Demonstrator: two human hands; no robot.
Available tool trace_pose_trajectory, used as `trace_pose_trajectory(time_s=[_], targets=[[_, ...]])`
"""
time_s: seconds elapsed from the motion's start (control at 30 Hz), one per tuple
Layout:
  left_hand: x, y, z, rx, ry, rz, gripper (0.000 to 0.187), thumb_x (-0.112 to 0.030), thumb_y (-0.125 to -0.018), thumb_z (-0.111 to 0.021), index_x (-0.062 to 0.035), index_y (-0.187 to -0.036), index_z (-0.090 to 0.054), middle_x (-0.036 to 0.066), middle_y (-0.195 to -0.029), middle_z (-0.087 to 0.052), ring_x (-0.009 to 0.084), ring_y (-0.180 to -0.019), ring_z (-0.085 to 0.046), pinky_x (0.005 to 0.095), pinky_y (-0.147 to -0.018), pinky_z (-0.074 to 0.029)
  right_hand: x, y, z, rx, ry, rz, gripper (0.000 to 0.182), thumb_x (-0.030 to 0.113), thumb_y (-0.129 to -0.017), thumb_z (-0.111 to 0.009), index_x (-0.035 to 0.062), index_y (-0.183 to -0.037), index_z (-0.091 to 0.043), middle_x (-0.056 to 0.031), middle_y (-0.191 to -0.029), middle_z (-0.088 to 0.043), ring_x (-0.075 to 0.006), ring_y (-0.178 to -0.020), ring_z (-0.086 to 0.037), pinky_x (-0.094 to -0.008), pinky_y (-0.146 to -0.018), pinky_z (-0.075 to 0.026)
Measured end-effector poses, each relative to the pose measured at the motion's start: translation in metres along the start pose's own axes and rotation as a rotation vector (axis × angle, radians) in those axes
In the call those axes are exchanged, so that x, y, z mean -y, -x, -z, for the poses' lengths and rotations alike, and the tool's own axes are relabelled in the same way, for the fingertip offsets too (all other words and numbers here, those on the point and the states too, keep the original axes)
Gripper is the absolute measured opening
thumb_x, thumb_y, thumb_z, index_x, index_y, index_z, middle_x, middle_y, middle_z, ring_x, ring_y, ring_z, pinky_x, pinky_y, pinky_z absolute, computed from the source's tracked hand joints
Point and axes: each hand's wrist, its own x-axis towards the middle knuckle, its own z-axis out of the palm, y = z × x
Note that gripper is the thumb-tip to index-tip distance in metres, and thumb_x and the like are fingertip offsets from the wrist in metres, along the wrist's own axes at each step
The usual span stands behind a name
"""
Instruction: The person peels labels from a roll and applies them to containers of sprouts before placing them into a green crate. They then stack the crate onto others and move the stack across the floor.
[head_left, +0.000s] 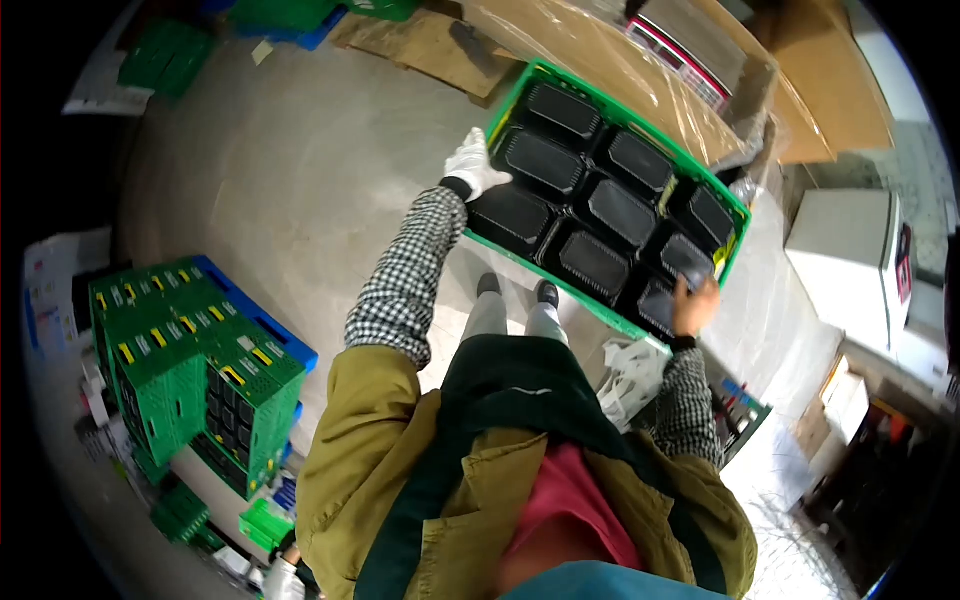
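I hold a green plastic crate (640,122) out in front of me, above the floor. It is filled with several black plastic trays (610,210) packed side by side. My left hand (474,163), in a white glove, grips the crate's left rim. My right hand (693,303), bare, grips the near right corner, its fingers over a black tray. My checkered sleeves run up to both hands, and my shoes (517,289) show below the crate.
A stack of green folding crates (190,370) on a blue pallet stands at the left. Cardboard boxes (640,70) wrapped in clear film lie behind the crate. A white box (850,260) sits at the right. Another person's gloved hand (283,580) shows at the bottom left.
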Motion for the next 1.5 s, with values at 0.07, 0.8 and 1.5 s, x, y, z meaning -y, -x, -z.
trace_pose_trajectory(time_s=[0.07, 0.8, 1.5], targets=[[-0.014, 0.003, -0.014, -0.224, 0.003, -0.060, 0.110, -0.045, -0.063, -0.077, 0.0047, -0.141, -0.017, 0.023, -0.143, -0.030, 0.0334, -0.128, -0.038, 0.0382, -0.103, -0.035, -0.070, 0.014, -0.021, -0.090, 0.303, -0.134, 0.066, 0.050, -0.069, -0.074, 0.0009, -0.109, -0.056, -0.0162, -0.098, -0.062, -0.0328, -0.089, -0.059, -0.0416, -0.078, -0.049], [0.144, 0.348, -0.111, -0.198, 0.936, 0.767, 0.076, -0.067, -0.070, -0.058, 0.0027, -0.101, -0.066, 0.022, -0.098, -0.065, 0.0323, -0.092, -0.063, 0.0378, -0.081, -0.047, -0.027, -0.057, -0.010, 0.567, -0.388, -0.338, 0.052, 0.046, -0.092, -0.050, -0.0045, -0.099, -0.057, -0.0125, -0.057, -0.049, -0.0210, -0.052, -0.045, -0.0405, -0.048, -0.040], [0.556, 0.973, -0.079, -1.122, 0.814, 1.428, 0.072, -0.067, -0.071, -0.059, 0.0044, -0.072, -0.066, 0.025, -0.068, -0.062, 0.0349, -0.070, -0.064, 0.0404, -0.067, -0.049, 0.707, 0.338, 0.140, 1.396, -0.899, 0.649, 0.040, 0.037, -0.093, -0.053, 0.0093, -0.068, -0.038, 0.0042, -0.053, -0.032, -0.0066, -0.044, -0.029, -0.0266, -0.041, -0.021]])
